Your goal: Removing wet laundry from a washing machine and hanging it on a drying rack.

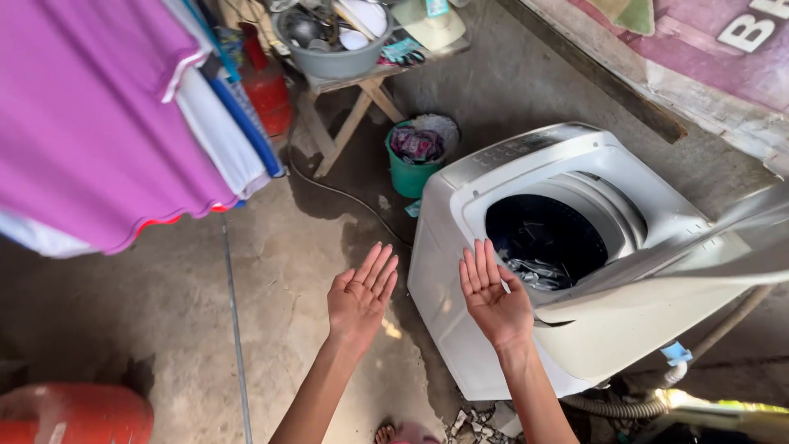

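Both hands are up in front of the camera, palms showing, fingers spread and holding nothing. The left hand [360, 296] hangs over bare concrete floor [271, 271] at lower centre of the frame, the right hand [493, 300] sits right at the front edge of a white top-load washing machine [460, 247], which fills the right half of the frame.

The washer's lid [699, 247] is swung open toward the right edge, and you can see dark wet-looking laundry [538, 271] lying at the bottom of the drum. So my read: the load is in the tub and nothing has been lifted out so far, since both hands are empty. Everything in the drum is left to deal with.

The room is a rough outdoor-ish utility corner. Purple and white clothes [99, 115] hang in the upper left. A small wooden surface [362, 82] at top centre carries a grey basin [333, 53] full of dishes. Below it stands a green bucket [408, 173] stuffed with cloth, just beside the machine's back corner. A red gas cylinder [267, 90] stands left of the wooden legs, and a grey drain hose [625, 403] curls off at lower right.
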